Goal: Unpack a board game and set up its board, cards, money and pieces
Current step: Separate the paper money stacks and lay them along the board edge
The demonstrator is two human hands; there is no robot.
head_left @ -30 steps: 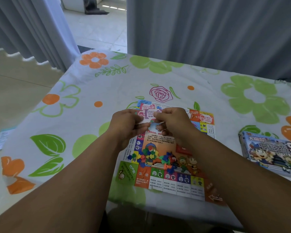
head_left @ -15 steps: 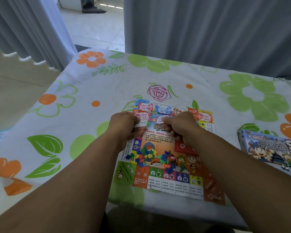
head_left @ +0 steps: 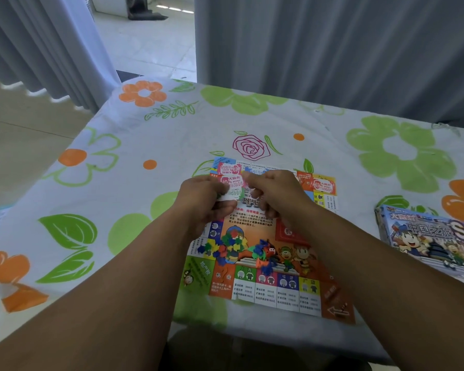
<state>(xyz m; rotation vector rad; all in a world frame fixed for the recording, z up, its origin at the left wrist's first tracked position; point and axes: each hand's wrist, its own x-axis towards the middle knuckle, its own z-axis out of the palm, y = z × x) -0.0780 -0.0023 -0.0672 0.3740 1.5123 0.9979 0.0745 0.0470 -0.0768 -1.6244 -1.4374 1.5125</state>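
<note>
The left hand [head_left: 201,199] pinches a small stack of play money [head_left: 235,193] between thumb and curled fingers, raised over the far-left part of the board [head_left: 265,287]. The right hand [head_left: 273,194] lies just right of the stack with its fingers curled. Whether they grip a note cannot be told. The stack's long axis runs left to right between the two hands, and its right end points at the right hand, the nearer one for drawing off a note. Pink notes [head_left: 228,168] already lie along the board's far edge with the same axis. Plastic pieces [head_left: 227,246] are heaped at the board's centre. The box [head_left: 426,231] sits well apart on the right.
</note>
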